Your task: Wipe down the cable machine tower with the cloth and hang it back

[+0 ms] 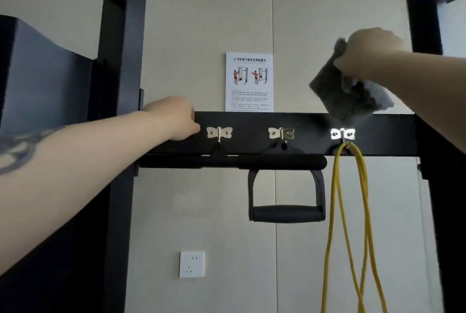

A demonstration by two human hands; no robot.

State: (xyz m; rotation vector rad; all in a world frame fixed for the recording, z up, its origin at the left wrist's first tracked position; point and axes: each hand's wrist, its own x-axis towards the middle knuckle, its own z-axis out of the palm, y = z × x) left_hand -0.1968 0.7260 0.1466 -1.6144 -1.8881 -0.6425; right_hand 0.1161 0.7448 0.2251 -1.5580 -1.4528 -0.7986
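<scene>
A grey cloth [345,93] hangs bunched from my right hand [370,52], held in the air just above the right end of the black crossbar [252,121]. My left hand [174,117] rests on the crossbar's left end with its fingers curled over the top edge, next to the left butterfly hook [219,133]. The black tower upright [123,60] stands at the left, and another upright [426,10] rises at the right behind my right forearm.
The middle hook [281,133] carries a black D-handle [286,211] and a bar attachment [232,161]. The right hook [343,134] holds a yellow resistance band [353,224]. A safety poster [249,81] and a white socket [191,264] are on the wall.
</scene>
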